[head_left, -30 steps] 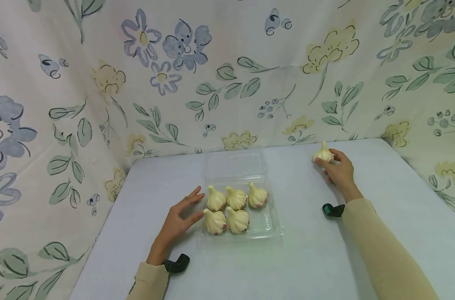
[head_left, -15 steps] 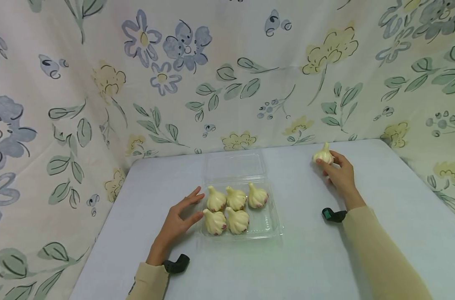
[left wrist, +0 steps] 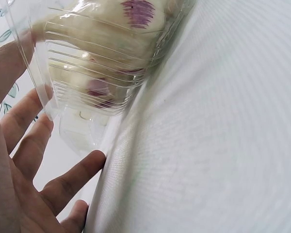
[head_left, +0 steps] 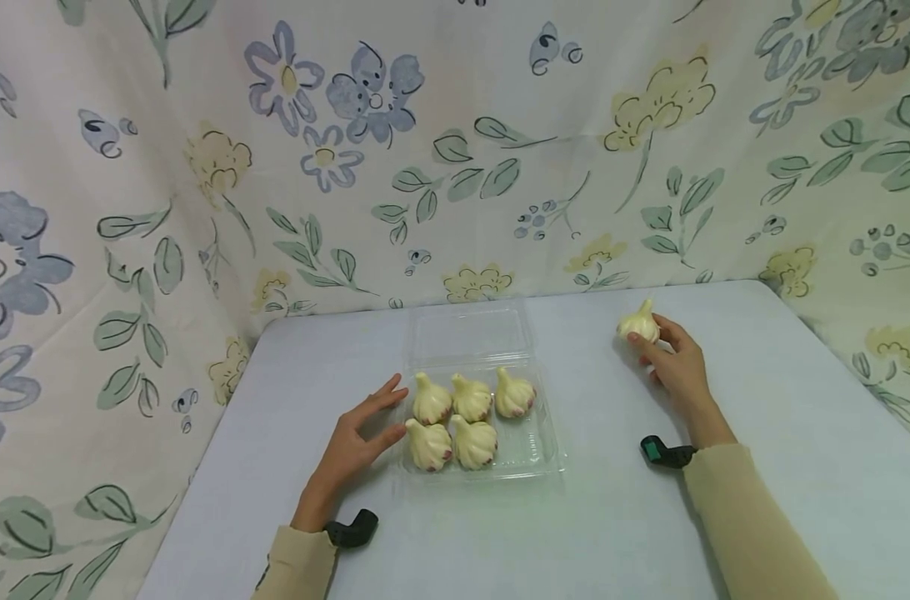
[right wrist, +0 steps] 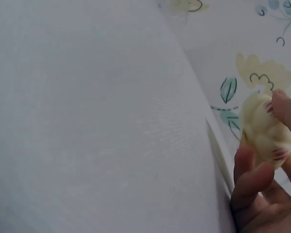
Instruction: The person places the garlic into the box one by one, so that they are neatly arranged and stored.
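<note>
Several garlic bulbs, cream with purple marks, sit in two rows in a clear plastic box; the front right spot of the box holds no bulb. My left hand is at the box's left side, fingers spread and fairly straight; in the left wrist view the fingertips touch the ribbed clear wall. Far to the right, my right hand pinches one more garlic bulb between thumb and fingers, its stem pointing up. The right wrist view shows that bulb from its underside.
The box's clear lid lies folded back behind it. A white cloth covers the table. A floral curtain hangs along the back and sides. Each wrist carries a small black camera.
My right hand, pinching the garlic bulb, has come slightly nearer and a little to the left. The left hand and the box have stayed put.
</note>
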